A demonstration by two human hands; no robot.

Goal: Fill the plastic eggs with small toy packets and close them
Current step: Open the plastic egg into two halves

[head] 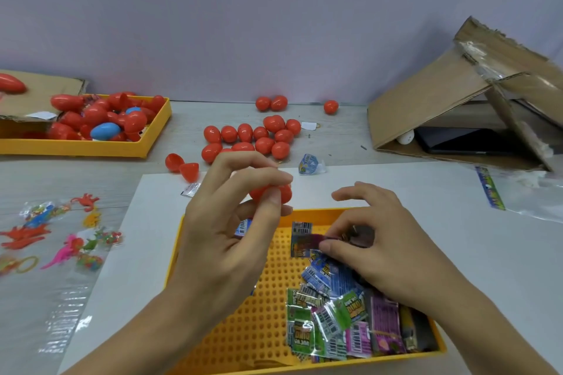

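On white table, left grip holds red egg; right grip pinches packet.

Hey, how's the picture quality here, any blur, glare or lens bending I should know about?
Head view: the wide lens bows the table edge and stretches the corners; the red egg at far left is smeared; glare streaks the clear plastic sheet; the left hand and right hand look slightly soft.
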